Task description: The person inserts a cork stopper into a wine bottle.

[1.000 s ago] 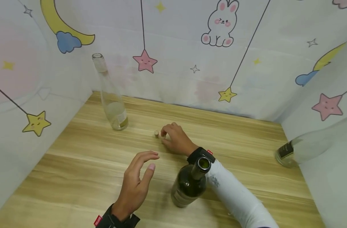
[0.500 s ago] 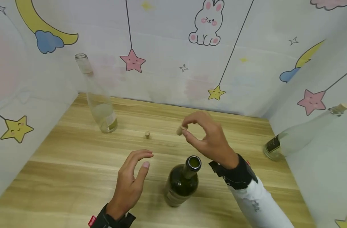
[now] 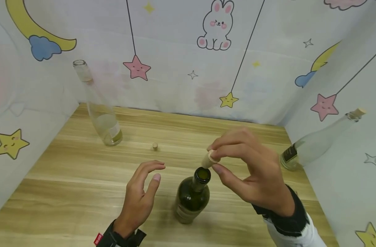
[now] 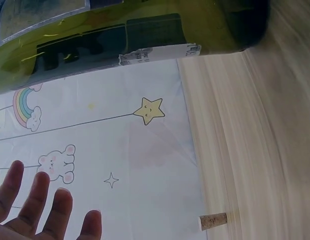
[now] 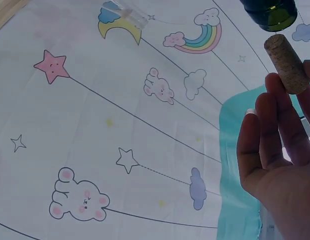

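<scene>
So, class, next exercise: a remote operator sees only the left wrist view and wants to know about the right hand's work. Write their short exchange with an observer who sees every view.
Operator: I can see the side of the green bottle and one standing cork. What is the right hand doing?
Observer: In the head view, it is pinching a second cork.
Operator: Is that one in the bottle's mouth?
Observer: No. The right wrist view shows its free end outside the mouth.
</scene>
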Demonstrator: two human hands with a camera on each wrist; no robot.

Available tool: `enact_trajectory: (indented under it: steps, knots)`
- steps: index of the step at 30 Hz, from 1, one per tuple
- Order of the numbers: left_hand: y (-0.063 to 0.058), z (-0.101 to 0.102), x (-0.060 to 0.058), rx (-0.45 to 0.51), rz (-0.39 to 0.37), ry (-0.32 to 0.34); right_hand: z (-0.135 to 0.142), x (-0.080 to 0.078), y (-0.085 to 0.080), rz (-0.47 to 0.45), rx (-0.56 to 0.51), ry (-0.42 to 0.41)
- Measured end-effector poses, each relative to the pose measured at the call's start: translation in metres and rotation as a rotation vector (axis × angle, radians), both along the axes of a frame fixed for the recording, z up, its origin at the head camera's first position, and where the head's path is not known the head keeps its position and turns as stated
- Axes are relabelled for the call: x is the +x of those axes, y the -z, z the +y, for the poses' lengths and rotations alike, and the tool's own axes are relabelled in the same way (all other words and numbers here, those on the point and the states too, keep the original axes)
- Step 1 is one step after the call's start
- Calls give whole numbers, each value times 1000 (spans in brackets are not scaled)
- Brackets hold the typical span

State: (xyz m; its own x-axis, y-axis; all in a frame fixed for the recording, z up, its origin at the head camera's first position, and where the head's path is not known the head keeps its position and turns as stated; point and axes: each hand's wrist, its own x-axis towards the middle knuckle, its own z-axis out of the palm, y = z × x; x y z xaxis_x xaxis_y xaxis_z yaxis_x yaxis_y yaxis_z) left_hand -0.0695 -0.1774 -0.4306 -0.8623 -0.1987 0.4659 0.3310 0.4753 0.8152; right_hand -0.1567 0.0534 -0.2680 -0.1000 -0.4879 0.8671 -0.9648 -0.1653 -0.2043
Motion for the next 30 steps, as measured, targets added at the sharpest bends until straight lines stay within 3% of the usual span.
enact_trajectory:
  steps: [8, 21, 26, 30]
  knots:
    - [-2, 2, 0, -7, -4, 4, -5, 2, 4, 40, -45, -102]
    - [-5, 9, 2, 3, 5, 52, -4, 5, 9, -9, 48, -114]
    - [-9, 19, -1, 16, 105, 166, -3, 7, 12, -102, 83, -112]
    - [-16, 30, -5, 59, 180, 337, -2, 6, 21, -351, 109, -193]
